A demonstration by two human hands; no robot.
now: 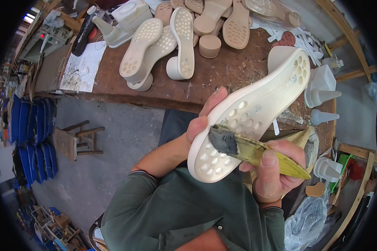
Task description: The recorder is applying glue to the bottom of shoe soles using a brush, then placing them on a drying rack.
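My left hand [203, 117] is wrapped round the far left edge of a cream shoe sole [249, 115], its fingers partly hidden behind it. The sole is tilted in front of me, round holes facing up and heel at the far right end. Closed round the yellow handle of a flat brush [255, 150], my right hand [276, 169] keeps it over the near end of the sole. The brush's dark grey bristles lie over the holes there; whether they touch the surface I cannot tell.
Cream heeled soles [182, 42] and tan soles [236, 27] lie on the brown workbench [104, 83]. White nozzle bottles [320, 90] stand at the right. A wooden stool [77, 140] is on the floor at left, near stacked blue pieces [31, 121]. A clear plastic bag [308, 221] lies lower right.
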